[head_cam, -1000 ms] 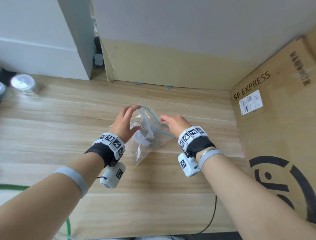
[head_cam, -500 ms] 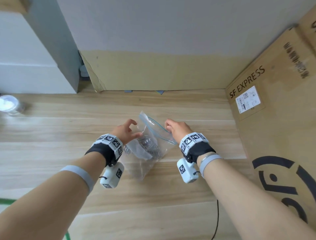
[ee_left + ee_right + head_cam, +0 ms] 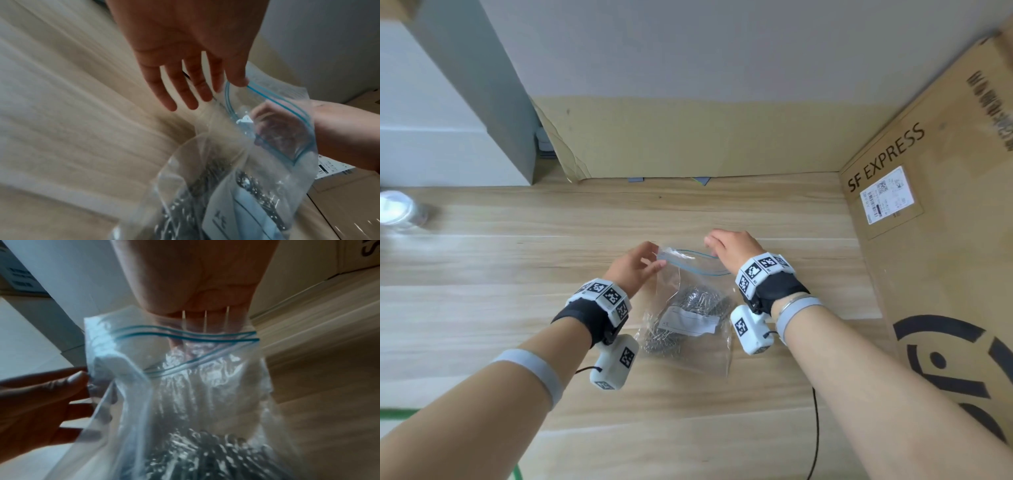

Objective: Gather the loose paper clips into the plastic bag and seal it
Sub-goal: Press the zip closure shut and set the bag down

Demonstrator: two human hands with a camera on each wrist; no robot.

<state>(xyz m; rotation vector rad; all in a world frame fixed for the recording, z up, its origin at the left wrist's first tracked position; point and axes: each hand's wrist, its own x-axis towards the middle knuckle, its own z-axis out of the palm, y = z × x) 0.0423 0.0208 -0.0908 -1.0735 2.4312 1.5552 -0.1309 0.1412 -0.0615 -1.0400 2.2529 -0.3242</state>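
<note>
On the wooden table's point(image 3: 517, 308) middle, clear zip-top plastic bag point(image 3: 688, 349) is sitting with silver paper clips point(image 3: 690, 305) inside. Left hand point(image 3: 635, 270) is pinching its left corner; right hand point(image 3: 732, 250) is gripping the right rim. Blue zip strip point(image 3: 702, 262) is gaping, so misaligned tracks risk a partial seal and spilled clips.

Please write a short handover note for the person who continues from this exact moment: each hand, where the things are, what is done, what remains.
Left hand: thumb and fingertip touch the left end of the blue zip strip; the other fingers are straight.
Right hand: holds the right end of the bag's mouth.
Plastic bag: lower part rests on the wooden table, mouth lifted.
Paper clips: piled inside the bag; none seen loose.
Done: gathering.
Left: the zip tracks look apart, so press them shut along the whole length.
</note>
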